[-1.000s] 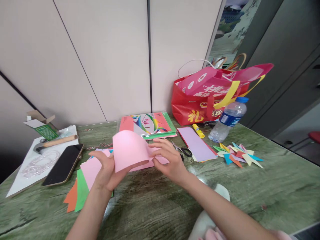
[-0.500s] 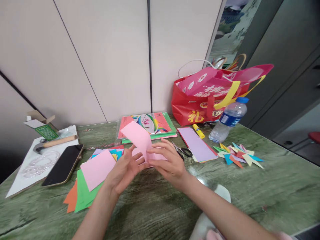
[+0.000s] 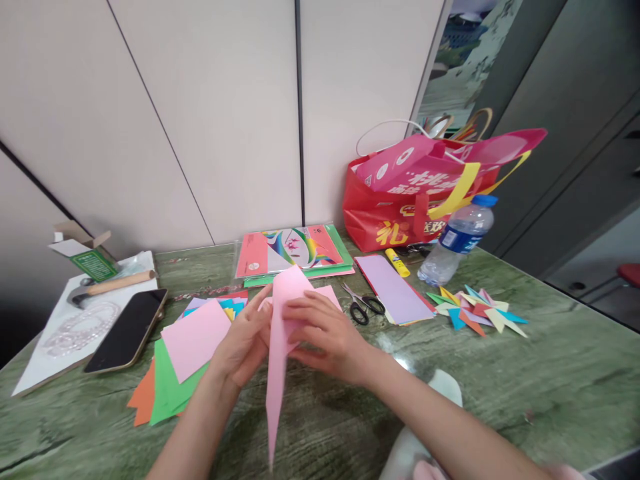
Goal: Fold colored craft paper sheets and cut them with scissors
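A sheet of pink paper [image 3: 278, 347] is held upright between my hands, its narrow lower end hanging toward me. My left hand [image 3: 247, 343] grips it from the left, partly hidden behind it. My right hand [image 3: 333, 337] presses its fingers against the paper's right side. Behind the hands, more pink paper [image 3: 331, 298] lies on the table. To the left is a fanned stack of coloured paper squares with a pink square [image 3: 196, 339] on top and a green sheet [image 3: 165, 390] below. Black-handled scissors [image 3: 365, 308] lie right of my hands.
Behind are a packet of coloured paper [image 3: 295, 250] and a red bag [image 3: 380, 213]. At right stand a water bottle [image 3: 457, 240], a glue stick [image 3: 397, 262], purple strips [image 3: 395, 290] and folded paper stars [image 3: 475, 310]. A phone [image 3: 127, 330] and a hammer [image 3: 120, 283] lie left.
The pink paper was curved over my left hand, then tipped up, and now stands on edge with its end hanging down. My left hand has moved right and closed on it.
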Demonstrator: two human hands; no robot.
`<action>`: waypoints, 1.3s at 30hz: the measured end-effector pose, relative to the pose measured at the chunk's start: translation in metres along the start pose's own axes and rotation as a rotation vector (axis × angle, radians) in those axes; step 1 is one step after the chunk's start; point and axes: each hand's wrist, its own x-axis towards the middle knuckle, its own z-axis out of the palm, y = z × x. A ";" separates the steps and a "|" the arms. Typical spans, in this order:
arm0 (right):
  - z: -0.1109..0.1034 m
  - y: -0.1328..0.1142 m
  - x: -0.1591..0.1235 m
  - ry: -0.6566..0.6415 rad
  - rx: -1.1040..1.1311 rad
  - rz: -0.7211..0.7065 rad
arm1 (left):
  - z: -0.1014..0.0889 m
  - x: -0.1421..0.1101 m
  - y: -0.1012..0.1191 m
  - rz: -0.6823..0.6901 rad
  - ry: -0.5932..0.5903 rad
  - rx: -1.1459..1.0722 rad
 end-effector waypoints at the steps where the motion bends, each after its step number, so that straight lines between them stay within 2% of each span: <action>1: 0.000 0.000 0.000 -0.018 -0.012 -0.004 | -0.001 0.000 -0.001 -0.008 -0.035 -0.029; 6: 0.001 0.001 -0.002 -0.055 -0.069 0.040 | -0.001 -0.002 -0.003 -0.006 -0.229 -0.128; 10: -0.002 -0.003 0.000 -0.106 -0.090 0.115 | 0.000 -0.004 -0.005 0.012 -0.254 -0.039; 16: 0.000 -0.005 -0.002 -0.029 0.036 0.253 | -0.001 -0.003 -0.009 0.038 -0.099 0.160; 21: 0.004 -0.002 -0.004 0.056 0.074 0.236 | 0.000 0.000 -0.009 0.037 0.097 0.271; 26: 0.000 -0.002 0.001 0.214 0.351 0.523 | -0.001 0.003 -0.009 0.049 0.203 0.294; 31: 0.005 0.000 0.002 0.275 0.614 0.760 | -0.001 0.003 -0.009 0.073 0.242 0.488; 34: 0.009 0.001 0.001 0.329 0.692 0.859 | 0.000 0.002 -0.007 0.099 0.194 0.519; 39: 0.009 0.004 0.000 0.369 0.699 0.917 | 0.000 -0.003 0.003 0.120 -0.037 0.360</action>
